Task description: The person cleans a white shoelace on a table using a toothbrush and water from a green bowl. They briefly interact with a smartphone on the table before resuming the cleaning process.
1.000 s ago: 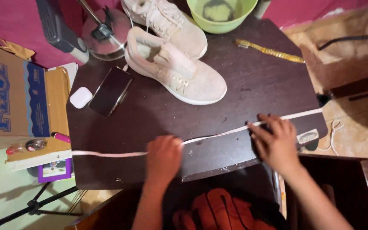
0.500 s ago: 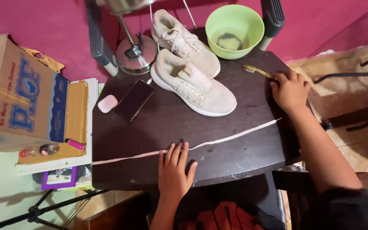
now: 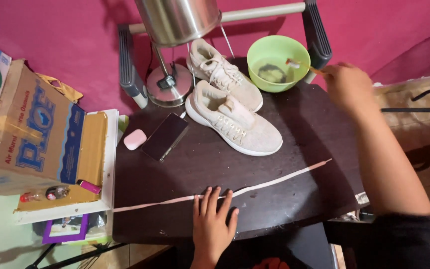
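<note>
A dark wooden table [image 3: 294, 199] stands against a deep pink wall [image 3: 51, 30], and we look down on it from above. Our left hand [image 3: 211, 224] lies flat at six o'clock, fingers spread and open, the fingertips pressing on a long pale shoelace [image 3: 274, 182] that runs across the table from about eight o'clock to three o'clock; the hand pins it without closing around it. Our right hand [image 3: 349, 87] reaches up to one o'clock, closed around the handle of a small brush [image 3: 299, 65] whose head is over the rim of a green bowl [image 3: 274, 52]; the bowl holds a dark residue. Just left of the bowl, toward twelve o'clock, two beige sneakers [image 3: 235, 119] lie side by side, touching. At eleven o'clock a metal lamp [image 3: 170, 79] rests on its round base, with a dark phone [image 3: 164, 136] and a pink earbud case [image 3: 135, 139] beside it. A cardboard box [image 3: 41, 134] sits off the table at nine o'clock.
</note>
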